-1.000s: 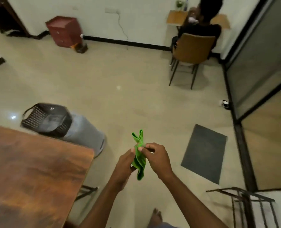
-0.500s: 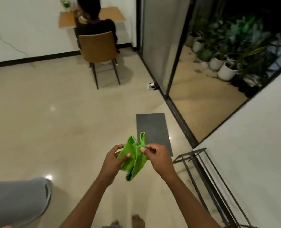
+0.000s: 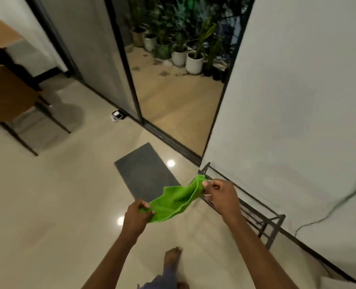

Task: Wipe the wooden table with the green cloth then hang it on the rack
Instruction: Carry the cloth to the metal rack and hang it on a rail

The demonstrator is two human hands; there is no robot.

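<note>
The green cloth hangs stretched between my two hands above the floor. My left hand pinches its lower left corner. My right hand pinches its upper right corner, just over the near top rail of the black metal rack. The rack stands low against the white wall on the right. The wooden table is out of view.
A dark grey mat lies on the tiled floor ahead of the cloth. A glass sliding door opens onto potted plants. A wooden chair stands at the left. My bare foot is below.
The view has swung right, away from the wooden table, toward the rack and wall. My hands have pulled apart, spreading the bunched cloth out, and my right hand has reached the rack.
</note>
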